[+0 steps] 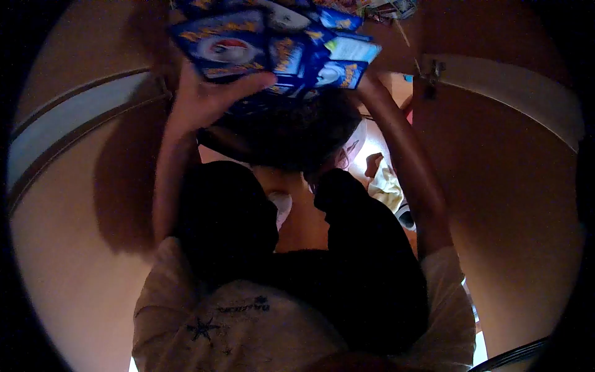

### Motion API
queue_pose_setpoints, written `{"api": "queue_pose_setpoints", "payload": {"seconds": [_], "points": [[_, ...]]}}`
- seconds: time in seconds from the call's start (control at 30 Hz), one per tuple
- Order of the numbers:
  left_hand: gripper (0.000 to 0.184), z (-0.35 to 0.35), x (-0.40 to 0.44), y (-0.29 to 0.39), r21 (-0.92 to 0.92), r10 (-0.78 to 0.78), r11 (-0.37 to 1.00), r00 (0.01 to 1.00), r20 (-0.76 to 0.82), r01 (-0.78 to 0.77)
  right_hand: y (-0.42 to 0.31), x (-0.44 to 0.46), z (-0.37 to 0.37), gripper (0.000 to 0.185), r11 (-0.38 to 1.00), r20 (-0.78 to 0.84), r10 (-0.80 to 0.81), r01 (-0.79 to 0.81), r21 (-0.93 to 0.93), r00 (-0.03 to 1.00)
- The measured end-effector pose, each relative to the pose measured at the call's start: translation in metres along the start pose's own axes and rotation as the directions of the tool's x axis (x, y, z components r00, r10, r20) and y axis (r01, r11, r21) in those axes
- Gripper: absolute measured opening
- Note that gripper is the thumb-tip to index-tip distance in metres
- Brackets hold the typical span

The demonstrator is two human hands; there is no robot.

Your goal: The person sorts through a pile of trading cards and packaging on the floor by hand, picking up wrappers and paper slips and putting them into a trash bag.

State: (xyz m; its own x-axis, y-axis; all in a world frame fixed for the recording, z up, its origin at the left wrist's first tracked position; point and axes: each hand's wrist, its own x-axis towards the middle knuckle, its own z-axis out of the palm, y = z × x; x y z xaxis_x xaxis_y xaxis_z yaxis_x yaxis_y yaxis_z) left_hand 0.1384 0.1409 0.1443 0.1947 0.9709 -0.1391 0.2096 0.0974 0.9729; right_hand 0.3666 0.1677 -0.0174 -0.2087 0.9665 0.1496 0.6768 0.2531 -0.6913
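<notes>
A bundle of blue cards (288, 53) with yellow lettering and ball pictures is held up at the top centre, slightly blurred. My left hand (214, 99) grips its left side, with the thumb across the lower front edge and the other fingers hidden behind the cards. At the bundle's right edge is my right hand (365, 87), mostly hidden by the cards, so its fingers cannot be made out. A dark rounded object (279, 133) sits below the cards, between my forearms.
Wooden panels (68, 248) curve up on both sides. More cards (393, 9) lie at the top right. Beyond my right knee are a pale yellow cloth (385, 186) and a bright floor area. Black cables (517, 354) run at the lower right.
</notes>
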Motion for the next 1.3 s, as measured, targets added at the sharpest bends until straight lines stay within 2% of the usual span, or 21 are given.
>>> {"api": "queue_pose_setpoints", "payload": {"seconds": [0.07,0.1,0.2,0.23,0.3,0.37,0.5,0.53,0.6,0.67,0.7,0.73,0.77,0.83,0.87,0.93,1.07,1.1,1.13,1.17,1.3], "points": [[0.052,0.004,0.011,-0.005,0.09,-0.059,0.994,0.997,0.04,0.055,-0.007,0.012,0.0,0.032,0.999,-0.019,-0.002,0.002,0.034,1.0],[0.055,0.004,0.018,-0.016,0.043,-0.131,0.991,0.987,0.088,0.127,-0.01,0.018,-0.002,0.032,0.998,-0.039,0.005,-0.002,0.062,0.999],[0.056,-0.004,0.026,-0.05,0.047,-0.084,0.996,0.98,0.183,0.076,-0.005,0.041,0.007,0.033,0.985,-0.148,0.057,-0.031,0.17,0.987],[0.054,-0.007,0.027,-0.058,0.015,-0.145,0.989,0.973,0.179,0.145,0.002,0.052,0.019,0.033,0.977,-0.171,0.071,-0.035,0.208,0.983],[0.053,-0.015,0.024,-0.084,-0.009,-0.135,0.99,0.973,0.188,0.14,0.013,0.053,0.04,0.033,0.959,-0.221,0.114,-0.049,0.28,0.969],[0.051,-0.024,0.018,-0.104,-0.034,-0.125,0.99,0.972,0.197,0.135,0.027,0.032,0.072,0.033,0.928,-0.163,0.139,-0.072,0.364,0.977],[0.05,-0.043,0.0,-0.123,-0.037,-0.18,0.981,0.965,0.19,0.191,0.044,-0.075,0.116,0.033,0.815,0.169,0.15,-0.218,0.537,0.974],[0.05,-0.047,-0.005,-0.124,-0.031,-0.204,0.977,0.962,0.183,0.213,0.031,-0.083,0.107,0.032,0.935,0.165,0.085,-0.135,0.327,0.983],[0.048,-0.053,-0.018,-0.115,-0.067,-0.22,0.968,0.943,0.249,0.243,0.006,-0.086,0.094,0.031,0.995,0.174,0.018,-0.034,0.092,0.985],[0.047,-0.065,-0.033,-0.105,-0.1,-0.231,0.956,0.92,0.316,0.275,-0.02,-0.084,0.083,0.028,0.918,0.17,0.163,-0.213,0.336,0.972],[0.044,-0.075,-0.04,-0.104,0.042,-0.24,0.969,0.888,0.392,0.243,-0.035,-0.075,0.075,0.028,0.92,0.168,0.161,-0.21,0.331,0.972],[0.042,-0.082,-0.046,-0.095,0.181,-0.258,0.964,0.848,0.462,0.194,-0.051,-0.06,0.066,0.026,0.867,0.245,0.22,-0.305,0.395,0.944],[0.042,-0.089,-0.051,-0.084,0.177,-0.252,0.966,0.85,0.462,0.19,-0.068,-0.046,0.057,0.024,0.801,0.325,0.27,-0.398,0.447,0.906],[0.043,-0.103,-0.053,-0.054,0.554,-0.231,0.809,0.758,0.61,-0.199,-0.1,-0.027,0.039,0.026,0.741,0.404,0.222,-0.423,0.521,0.887],[0.043,-0.108,-0.058,-0.056,0.551,-0.225,0.81,0.76,0.61,-0.202,-0.115,-0.019,0.032,0.028,0.669,0.478,0.165,-0.454,0.588,0.862],[0.043,-0.121,-0.067,-0.074,0.481,-0.119,0.83,0.751,0.65,-0.284,-0.146,-0.004,0.021,0.027,0.741,0.464,0.103,-0.379,0.555,0.88],[0.045,-0.146,-0.073,-0.082,0.563,-0.14,0.772,0.785,0.604,-0.295,-0.193,0.012,0.013,0.025,0.863,0.38,-0.065,-0.139,0.485,0.923],[0.048,-0.15,-0.075,-0.083,0.64,-0.184,0.731,0.836,0.517,-0.235,-0.203,0.014,0.011,0.025,0.862,0.38,-0.073,-0.133,0.489,0.922],[0.052,-0.154,-0.075,-0.085,0.708,-0.222,0.686,0.879,0.422,-0.167,-0.21,0.015,0.008,0.024,0.872,0.477,-0.018,-0.219,0.437,0.879],[0.052,-0.158,-0.074,-0.091,0.712,-0.221,0.683,0.882,0.415,-0.164,-0.215,0.017,0.009,0.024,0.877,0.567,0.038,-0.299,0.375,0.823],[0.056,-0.175,-0.069,-0.097,0.736,-0.272,0.668,0.882,0.384,-0.115,-0.212,0.01,0.037,0.02,0.827,0.497,0.036,-0.305,0.472,0.867]]}}
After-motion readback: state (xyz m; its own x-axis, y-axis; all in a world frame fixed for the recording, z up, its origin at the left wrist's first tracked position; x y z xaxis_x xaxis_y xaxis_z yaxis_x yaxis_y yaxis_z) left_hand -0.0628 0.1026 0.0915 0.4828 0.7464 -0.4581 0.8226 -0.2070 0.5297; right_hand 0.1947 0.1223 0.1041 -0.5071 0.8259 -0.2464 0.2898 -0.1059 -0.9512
